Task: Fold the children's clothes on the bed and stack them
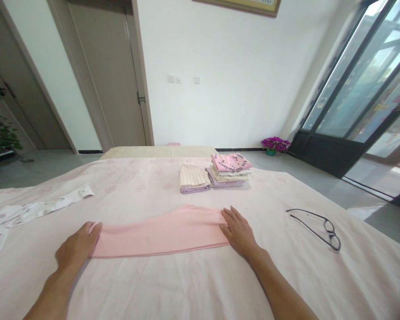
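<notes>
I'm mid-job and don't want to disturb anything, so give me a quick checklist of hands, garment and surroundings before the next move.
1. Left hand on the pink garment's left end: ok, fingers closed at the edge.
2. Right hand on the right end: ok, laid palm down.
3. Garment spread between the hands: ok, it lies lengthwise without bunching.
4. All layers caught in the left grip: cannot tell, the fingers hide them.
5. Glasses apart from the hands: ok, they lie to the right.
6. Striped folded cloth and taller folded stack untouched: ok, both sit beyond the garment.
</notes>
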Motion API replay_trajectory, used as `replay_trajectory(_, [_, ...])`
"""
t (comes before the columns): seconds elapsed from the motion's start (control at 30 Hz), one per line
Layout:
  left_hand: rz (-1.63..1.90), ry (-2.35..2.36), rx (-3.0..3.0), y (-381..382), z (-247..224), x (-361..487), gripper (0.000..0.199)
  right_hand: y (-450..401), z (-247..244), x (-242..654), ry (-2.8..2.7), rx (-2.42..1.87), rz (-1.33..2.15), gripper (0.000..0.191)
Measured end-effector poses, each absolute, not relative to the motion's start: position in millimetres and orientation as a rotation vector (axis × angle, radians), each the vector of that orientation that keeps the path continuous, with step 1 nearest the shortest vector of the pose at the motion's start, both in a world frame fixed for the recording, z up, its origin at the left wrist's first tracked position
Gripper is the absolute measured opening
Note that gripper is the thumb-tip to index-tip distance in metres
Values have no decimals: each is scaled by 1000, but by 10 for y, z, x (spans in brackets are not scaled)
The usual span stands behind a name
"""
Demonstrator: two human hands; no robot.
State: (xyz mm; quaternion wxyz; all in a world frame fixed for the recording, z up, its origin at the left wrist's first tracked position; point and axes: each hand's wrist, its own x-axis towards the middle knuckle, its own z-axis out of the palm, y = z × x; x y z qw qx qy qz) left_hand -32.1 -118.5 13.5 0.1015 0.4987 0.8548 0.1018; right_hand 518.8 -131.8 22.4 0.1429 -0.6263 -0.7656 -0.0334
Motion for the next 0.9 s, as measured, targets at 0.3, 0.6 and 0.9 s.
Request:
replay_trajectory(0.3, [289,2551,1439,-1174,140,-323,69,-1325,240,5189,-2218,-1802,-92,52])
replay_trajectory(0.6, [295,2545,1457,-1174,153,-307,68,-1323,242,5184,-2212,-1817,-88,52])
replay_trajectory(0.9, [275,2551,1475,-1156,171,-305,68,-1328,264,5177,-2212,-1811,-94,51])
